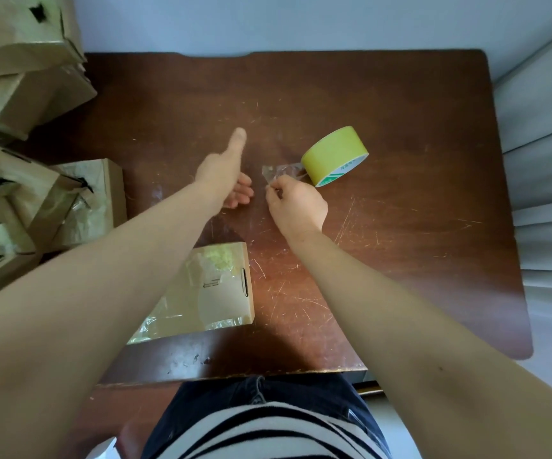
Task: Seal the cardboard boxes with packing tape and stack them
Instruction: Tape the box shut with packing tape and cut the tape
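Observation:
A yellow roll of packing tape (334,155) stands on its edge on the brown table (400,243), right of centre. A short clear strip of tape (281,170) runs from the roll toward me. My right hand (296,203) pinches the free end of that strip. My left hand (224,175) hovers just left of it, thumb stretched forward, fingers loosely curled and holding nothing. A flat cardboard box (215,293) with tape patches on its top lies near the table's front edge, partly under my left forearm.
A pile of several taped cardboard boxes (29,61) rises at the left, and more boxes (52,200) sit beside the table's left edge. White curtains (546,160) hang at the right. The table's front edge is close to my body.

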### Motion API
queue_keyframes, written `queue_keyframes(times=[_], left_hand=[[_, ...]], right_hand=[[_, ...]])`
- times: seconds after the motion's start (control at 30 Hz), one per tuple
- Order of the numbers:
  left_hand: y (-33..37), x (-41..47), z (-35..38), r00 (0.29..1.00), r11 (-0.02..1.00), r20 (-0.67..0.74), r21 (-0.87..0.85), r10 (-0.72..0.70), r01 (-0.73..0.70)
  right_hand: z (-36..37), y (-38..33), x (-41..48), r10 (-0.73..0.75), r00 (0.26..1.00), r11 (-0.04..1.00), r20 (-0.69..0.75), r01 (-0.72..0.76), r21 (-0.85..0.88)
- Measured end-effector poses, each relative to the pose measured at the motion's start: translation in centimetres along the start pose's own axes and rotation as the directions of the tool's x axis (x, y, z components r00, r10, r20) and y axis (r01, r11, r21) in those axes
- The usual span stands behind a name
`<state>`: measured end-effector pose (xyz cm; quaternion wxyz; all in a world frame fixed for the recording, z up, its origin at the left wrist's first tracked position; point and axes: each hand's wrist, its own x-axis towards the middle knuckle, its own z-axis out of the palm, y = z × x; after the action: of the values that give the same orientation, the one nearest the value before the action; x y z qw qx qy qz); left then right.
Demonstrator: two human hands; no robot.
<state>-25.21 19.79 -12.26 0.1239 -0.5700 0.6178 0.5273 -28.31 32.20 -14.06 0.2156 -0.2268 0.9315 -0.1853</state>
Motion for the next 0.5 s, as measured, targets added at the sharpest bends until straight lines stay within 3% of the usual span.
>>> queue_keyframes(times=[0.07, 0.17, 0.3, 0.33, 0.4, 0.47, 0.5], left_hand=[[-0.3, -0.4, 1.1, 0.997, 0.998, 0.068, -0.057, 0.020, -0.017], [0.0, -0.4, 2.5, 0.994, 0.989, 0.018, -0.106, 0.110, -0.108], [0.1, -0.1, 2.8, 0.993, 0.989, -0.042, -0.094, 0.108, -0.111], [0.0, -0.3, 2.7, 0.995, 0.989, -0.033, -0.108, 0.098, -0.101], [0.1, -0.5, 2.5, 0.996, 0.987, -0.015, -0.139, 0.084, -0.086], [0.3, -0.4, 2.5, 0.997, 0.980, 0.001, -0.184, 0.079, -0.078], [0.3, -0.3, 2.4, 0.997, 0.978, 0.000, -0.191, 0.082, -0.080]], right_hand=[[-0.1, 0.0, -0.1, 0.001, 1.000, 1.000, 0.003, -0.001, -0.009], [-0.2, 0.3, 0.1, -0.021, 1.000, 1.000, 0.013, 0.022, -0.022], [-1.2, 0.6, -0.7, -0.072, 0.997, 0.997, 0.005, 0.072, 0.022], [-1.6, 0.7, -1.2, -0.083, 0.995, 0.994, -0.048, 0.086, 0.065], [-3.0, 0.9, -1.8, -0.076, 0.951, 0.962, -0.301, 0.149, 0.228], [-4.5, 1.4, -1.0, -0.137, 0.789, 0.937, -0.599, 0.299, 0.181], [-5.2, 1.8, 0.0, -0.194, 0.736, 0.946, -0.648, 0.316, 0.076]])
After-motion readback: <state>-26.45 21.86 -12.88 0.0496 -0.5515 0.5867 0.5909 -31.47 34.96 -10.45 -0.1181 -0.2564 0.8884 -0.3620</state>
